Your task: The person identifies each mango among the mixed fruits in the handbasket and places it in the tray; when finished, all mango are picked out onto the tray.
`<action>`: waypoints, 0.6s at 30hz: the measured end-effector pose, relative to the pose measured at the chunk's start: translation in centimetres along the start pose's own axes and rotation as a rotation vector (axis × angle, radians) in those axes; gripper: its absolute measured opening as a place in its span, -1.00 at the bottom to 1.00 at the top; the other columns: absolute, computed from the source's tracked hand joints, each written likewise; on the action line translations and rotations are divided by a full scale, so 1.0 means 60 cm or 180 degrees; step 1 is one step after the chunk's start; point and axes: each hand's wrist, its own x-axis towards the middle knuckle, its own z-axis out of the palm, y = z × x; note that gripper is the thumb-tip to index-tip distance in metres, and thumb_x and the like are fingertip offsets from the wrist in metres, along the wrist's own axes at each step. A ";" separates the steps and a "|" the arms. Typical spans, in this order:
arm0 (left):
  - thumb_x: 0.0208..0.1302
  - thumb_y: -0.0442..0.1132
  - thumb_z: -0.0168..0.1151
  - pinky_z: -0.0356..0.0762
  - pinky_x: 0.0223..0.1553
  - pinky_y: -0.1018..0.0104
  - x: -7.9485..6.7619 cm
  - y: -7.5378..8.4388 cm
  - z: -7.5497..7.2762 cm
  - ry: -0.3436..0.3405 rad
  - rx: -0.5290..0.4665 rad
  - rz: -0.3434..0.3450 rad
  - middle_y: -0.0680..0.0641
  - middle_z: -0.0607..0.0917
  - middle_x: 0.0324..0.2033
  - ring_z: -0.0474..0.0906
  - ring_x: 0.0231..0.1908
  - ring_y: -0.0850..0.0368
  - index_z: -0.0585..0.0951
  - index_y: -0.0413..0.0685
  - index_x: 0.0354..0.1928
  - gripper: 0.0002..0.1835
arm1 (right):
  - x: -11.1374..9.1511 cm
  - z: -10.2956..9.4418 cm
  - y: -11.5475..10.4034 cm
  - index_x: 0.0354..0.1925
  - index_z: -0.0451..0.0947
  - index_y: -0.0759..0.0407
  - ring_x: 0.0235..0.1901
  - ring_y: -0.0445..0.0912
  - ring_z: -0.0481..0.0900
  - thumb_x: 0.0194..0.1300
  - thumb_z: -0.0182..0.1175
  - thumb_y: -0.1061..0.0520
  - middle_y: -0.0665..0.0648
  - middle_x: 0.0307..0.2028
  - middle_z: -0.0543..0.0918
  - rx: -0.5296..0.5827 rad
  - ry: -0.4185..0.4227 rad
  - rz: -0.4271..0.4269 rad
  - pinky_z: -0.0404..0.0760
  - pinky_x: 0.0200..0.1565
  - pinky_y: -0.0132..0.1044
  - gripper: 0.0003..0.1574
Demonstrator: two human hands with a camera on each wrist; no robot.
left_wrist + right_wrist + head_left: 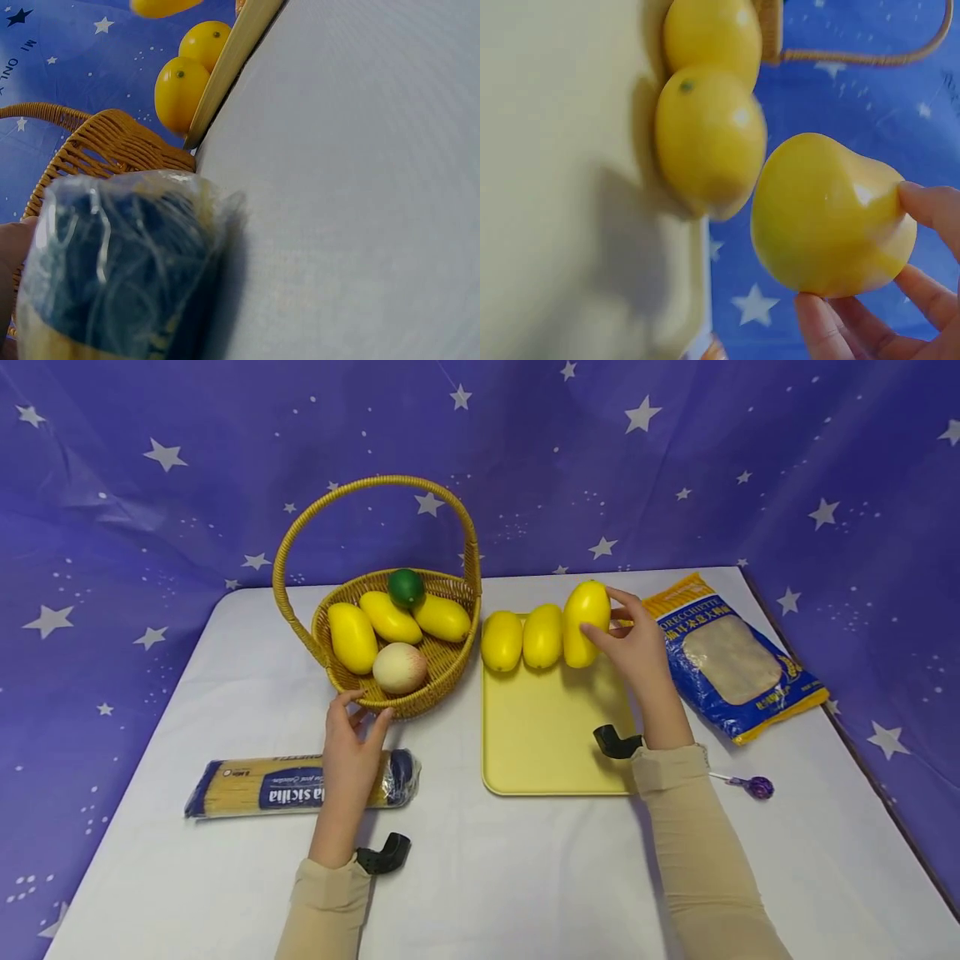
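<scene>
My right hand (637, 639) grips a yellow mango (829, 217) between thumb and fingers, held up over the far right part of the pale yellow tray (555, 735). Two more mangoes (522, 639) lie side by side at the tray's far edge, left of the held one. At the near rim of the wicker basket (431, 700) is my left hand (351, 752), thumb and fingers spread apart, fingertips right at the rim. Inside the basket are a peach (400, 668), a dark green fruit (406, 587) and three mangoes (352, 639).
A pack of spaghetti (300, 785) lies under the left wrist, close to the camera in the left wrist view. Right of the tray are a blue and yellow orecchiette bag (738, 660) and a purple lollipop (759, 788). The basket's tall handle (375, 482) arches upward. A starry curtain hangs behind.
</scene>
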 end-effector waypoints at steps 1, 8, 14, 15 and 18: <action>0.31 0.07 0.21 0.44 0.14 -0.02 0.000 0.000 0.000 0.0002 0.0007 0.0000 -0.18 0.32 0.26 0.48 0.11 -0.18 0.27 0.00 0.26 -0.40 | 0.002 -0.002 0.008 0.35 0.34 -0.04 -0.02 0.15 0.50 0.17 0.39 -0.03 0.25 0.11 0.51 -0.0007 0.0007 0.0032 0.49 0.02 -0.07 -0.18; 0.32 0.05 0.21 0.44 0.13 -0.07 0.001 0.003 -0.001 0.0018 0.0006 0.0019 -0.20 0.33 0.24 0.48 0.10 -0.20 0.27 -0.02 0.25 -0.41 | 0.014 -0.008 0.044 0.37 0.28 0.12 0.14 0.16 0.42 0.23 0.34 -0.05 0.29 0.21 0.43 -0.0162 -0.0147 0.0363 0.51 0.04 0.00 -0.16; 0.32 0.04 0.22 0.43 0.14 -0.04 -0.002 0.006 0.001 -0.0006 -0.0029 0.0014 -0.20 0.32 0.25 0.47 0.12 -0.21 0.26 -0.04 0.26 -0.40 | 0.028 -0.011 0.060 0.41 0.23 0.11 0.11 0.14 0.44 0.24 0.30 -0.13 0.32 0.16 0.46 -0.0337 -0.0317 0.0573 0.58 -0.05 -0.08 -0.11; 0.32 0.04 0.22 0.43 0.15 -0.04 -0.002 0.006 0.001 -0.0007 -0.0028 0.0007 -0.20 0.31 0.25 0.47 0.12 -0.21 0.26 -0.04 0.25 -0.40 | 0.030 -0.011 0.062 0.41 0.22 0.11 0.08 0.14 0.44 0.24 0.30 -0.14 0.32 0.15 0.47 -0.0367 -0.0333 0.0582 0.58 -0.06 -0.09 -0.11; 0.32 0.04 0.21 0.42 0.16 -0.02 -0.004 0.004 0.000 0.0005 -0.0018 -0.0017 -0.20 0.31 0.26 0.47 0.13 -0.20 0.26 -0.04 0.25 -0.41 | 0.039 -0.011 0.064 0.42 0.21 0.10 0.03 0.14 0.44 0.24 0.29 -0.16 0.33 0.12 0.46 -0.0453 -0.0383 0.0608 0.56 -0.07 -0.07 -0.09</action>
